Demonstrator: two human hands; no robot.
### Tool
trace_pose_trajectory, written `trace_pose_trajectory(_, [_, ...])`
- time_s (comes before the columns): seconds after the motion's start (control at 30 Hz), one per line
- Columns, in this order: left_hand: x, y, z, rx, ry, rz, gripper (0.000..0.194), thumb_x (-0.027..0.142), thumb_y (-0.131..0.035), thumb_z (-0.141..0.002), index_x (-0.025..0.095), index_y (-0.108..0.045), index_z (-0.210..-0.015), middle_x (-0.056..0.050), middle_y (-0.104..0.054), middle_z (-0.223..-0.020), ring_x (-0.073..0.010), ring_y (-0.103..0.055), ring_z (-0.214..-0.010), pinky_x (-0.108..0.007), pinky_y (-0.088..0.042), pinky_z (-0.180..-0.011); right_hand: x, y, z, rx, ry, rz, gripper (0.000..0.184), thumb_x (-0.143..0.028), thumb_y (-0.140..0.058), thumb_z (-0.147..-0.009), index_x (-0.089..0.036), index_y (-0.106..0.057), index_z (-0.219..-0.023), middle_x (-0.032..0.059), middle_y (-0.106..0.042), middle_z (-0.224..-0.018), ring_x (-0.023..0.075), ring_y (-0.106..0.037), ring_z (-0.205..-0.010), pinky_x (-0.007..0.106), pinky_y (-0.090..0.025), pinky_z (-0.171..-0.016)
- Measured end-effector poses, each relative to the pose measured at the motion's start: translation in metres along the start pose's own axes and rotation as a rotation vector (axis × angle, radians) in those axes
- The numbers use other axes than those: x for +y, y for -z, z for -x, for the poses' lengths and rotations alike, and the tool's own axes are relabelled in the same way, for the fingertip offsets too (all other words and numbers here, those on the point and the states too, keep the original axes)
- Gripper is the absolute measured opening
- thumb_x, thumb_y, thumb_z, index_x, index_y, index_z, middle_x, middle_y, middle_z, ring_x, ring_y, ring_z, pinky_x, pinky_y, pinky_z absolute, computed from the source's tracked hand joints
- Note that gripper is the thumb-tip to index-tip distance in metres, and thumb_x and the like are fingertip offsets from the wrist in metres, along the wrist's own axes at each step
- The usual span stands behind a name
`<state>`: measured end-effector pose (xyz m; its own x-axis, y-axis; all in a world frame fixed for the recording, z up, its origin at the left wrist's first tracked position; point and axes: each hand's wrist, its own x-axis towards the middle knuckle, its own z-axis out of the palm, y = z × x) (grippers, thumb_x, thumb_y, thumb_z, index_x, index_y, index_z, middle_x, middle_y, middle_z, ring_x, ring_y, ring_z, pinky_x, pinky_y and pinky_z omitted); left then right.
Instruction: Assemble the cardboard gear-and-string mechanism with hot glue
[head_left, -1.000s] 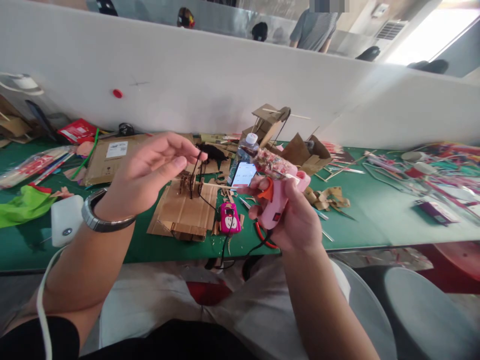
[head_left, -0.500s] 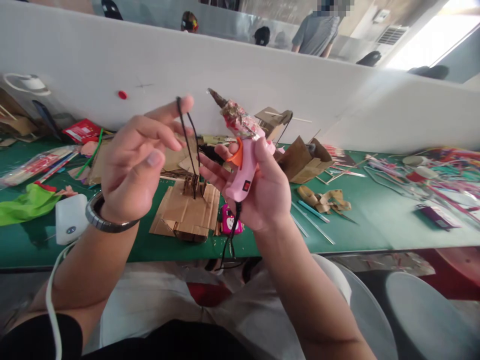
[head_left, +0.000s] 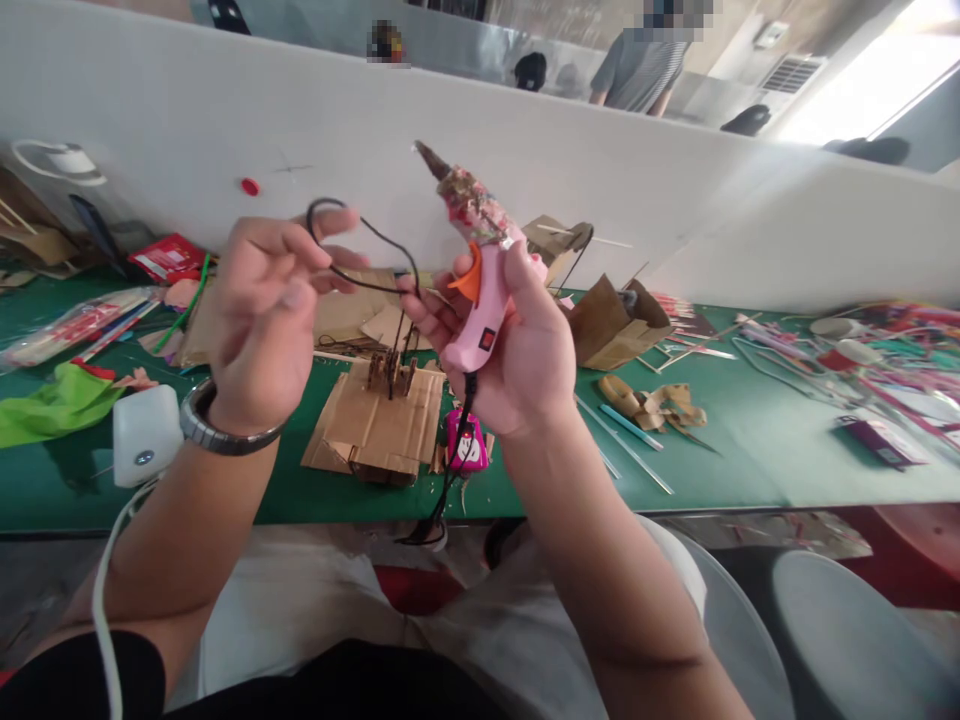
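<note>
My right hand (head_left: 536, 350) grips a pink hot glue gun (head_left: 491, 280) by its handle. Its orange trigger (head_left: 469, 272) faces left, its crusted nozzle points up and left, and a black power cable (head_left: 454, 470) hangs below. Between the curled fingers of my left hand (head_left: 270, 310) runs a looped black cord (head_left: 375, 230), which also passes by my right fingertips. The cord's lower part appears to reach down to notched cardboard uprights (head_left: 391, 372) on a flat cardboard piece (head_left: 375, 425). My left palm hides part of the background.
A pink box-like item (head_left: 466, 440) sits beside the cardboard on the green table (head_left: 750, 400). A white device (head_left: 146, 435) with a cable lies left. An open cardboard box (head_left: 619, 320), brown tape strips (head_left: 652, 400) and clear sticks lie right. A white partition (head_left: 675, 200) stands behind.
The cord loop has widened and swung leftward as my left fingers curled around it. The glue gun has risen slightly in my right hand.
</note>
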<state>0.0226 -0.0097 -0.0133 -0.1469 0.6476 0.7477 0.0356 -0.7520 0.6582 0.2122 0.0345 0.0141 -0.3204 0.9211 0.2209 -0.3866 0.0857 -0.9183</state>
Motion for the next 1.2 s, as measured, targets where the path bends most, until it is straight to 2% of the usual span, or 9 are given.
trace_pose_trajectory(0.13, [-0.010, 0.007, 0.009, -0.272, 0.117, -0.290, 0.043, 0.032, -0.077, -0.093, 0.029, -0.055, -0.131, 0.001, -0.073, -0.126, -0.0205, -0.073, -0.108, -0.044, -0.060, -0.098, -0.008, 0.003, -0.003, 0.012, 0.021, -0.076, 0.040, -0.068, -0.056, -0.101, -0.029, -0.065, -0.106, 0.0019, -0.075, -0.113, 0.0314, -0.068, -0.136, 0.051, -0.068, -0.099])
trace_pose_trajectory(0.2, [-0.009, 0.010, 0.011, -0.393, 0.149, -0.503, 0.044, 0.031, -0.077, -0.091, 0.028, -0.059, -0.131, -0.002, -0.077, -0.115, -0.0216, -0.076, -0.100, -0.041, -0.063, -0.091, -0.012, 0.003, -0.005, 0.009, 0.025, -0.133, 0.037, -0.065, -0.060, -0.100, -0.028, -0.064, -0.104, 0.0028, -0.075, -0.112, 0.0301, -0.068, -0.136, 0.050, -0.067, -0.102])
trace_pose_trajectory(0.3, [-0.005, 0.012, 0.011, -0.474, 0.179, -0.657, 0.042, 0.030, -0.076, -0.090, 0.028, -0.064, -0.130, -0.003, -0.081, -0.109, -0.0222, -0.079, -0.094, -0.038, -0.064, -0.085, -0.015, 0.004, -0.008, 0.008, 0.033, -0.148, 0.041, -0.069, -0.062, -0.098, -0.029, -0.063, -0.104, 0.0034, -0.076, -0.111, 0.0294, -0.069, -0.133, 0.050, -0.067, -0.103])
trace_pose_trajectory(0.43, [-0.003, 0.015, 0.010, -0.491, 0.249, -0.564, 0.066, 0.032, -0.079, -0.088, 0.030, -0.049, -0.146, -0.004, -0.083, -0.111, -0.0239, -0.080, -0.099, -0.039, -0.066, -0.089, -0.015, 0.012, -0.012, 0.023, 0.073, -0.066, 0.046, -0.076, -0.061, -0.095, -0.032, -0.062, -0.109, 0.0026, -0.075, -0.114, 0.0301, -0.069, -0.132, 0.054, -0.067, -0.101])
trace_pose_trajectory(0.53, [-0.005, 0.018, 0.011, -0.470, 0.286, -0.514, 0.061, 0.031, -0.082, -0.087, 0.028, -0.047, -0.137, -0.006, -0.083, -0.112, -0.0251, -0.081, -0.101, -0.040, -0.067, -0.088, -0.011, 0.023, -0.017, 0.035, 0.106, -0.030, 0.047, -0.077, -0.061, -0.094, -0.033, -0.062, -0.110, 0.0024, -0.075, -0.117, 0.0302, -0.069, -0.132, 0.056, -0.067, -0.099])
trace_pose_trajectory(0.6, [-0.006, 0.018, 0.012, -0.464, 0.276, -0.510, 0.062, 0.030, -0.083, -0.087, 0.027, -0.047, -0.137, -0.008, -0.083, -0.112, -0.0256, -0.081, -0.103, -0.040, -0.067, -0.088, -0.007, 0.031, -0.022, 0.059, 0.110, -0.025, 0.044, -0.075, -0.062, -0.094, -0.033, -0.061, -0.109, 0.0019, -0.075, -0.116, 0.0285, -0.069, -0.131, 0.055, -0.066, -0.100])
trace_pose_trajectory(0.83, [-0.005, 0.018, 0.012, -0.484, 0.199, -0.504, 0.092, 0.025, -0.083, -0.086, 0.030, -0.034, -0.164, -0.009, -0.081, -0.119, -0.0261, -0.080, -0.106, -0.042, -0.067, -0.096, 0.014, 0.061, -0.045, 0.174, 0.066, -0.111, 0.031, -0.059, -0.067, -0.094, -0.030, -0.062, -0.103, -0.0003, -0.075, -0.103, 0.0193, -0.075, -0.110, 0.044, -0.065, -0.102])
trace_pose_trajectory(1.07, [-0.001, 0.019, 0.014, -0.517, 0.151, -0.599, 0.080, 0.029, -0.082, -0.088, 0.029, -0.046, -0.160, -0.009, -0.078, -0.131, -0.0253, -0.077, -0.110, -0.044, -0.062, -0.106, 0.030, 0.082, -0.053, 0.187, 0.064, -0.109, 0.042, -0.065, -0.076, -0.085, -0.031, -0.064, -0.106, 0.0033, -0.073, -0.099, 0.0245, -0.072, -0.105, 0.052, -0.067, -0.095])
trace_pose_trajectory(1.2, [0.003, 0.018, 0.012, -0.540, 0.153, -0.677, 0.045, 0.031, -0.074, -0.094, 0.029, -0.067, -0.138, -0.006, -0.081, -0.127, -0.0256, -0.078, -0.111, -0.041, -0.064, -0.101, 0.035, 0.086, -0.052, 0.173, 0.030, -0.077, 0.042, -0.066, -0.078, -0.082, -0.031, -0.063, -0.099, 0.0015, -0.073, -0.097, 0.0223, -0.073, -0.101, 0.049, -0.067, -0.093])
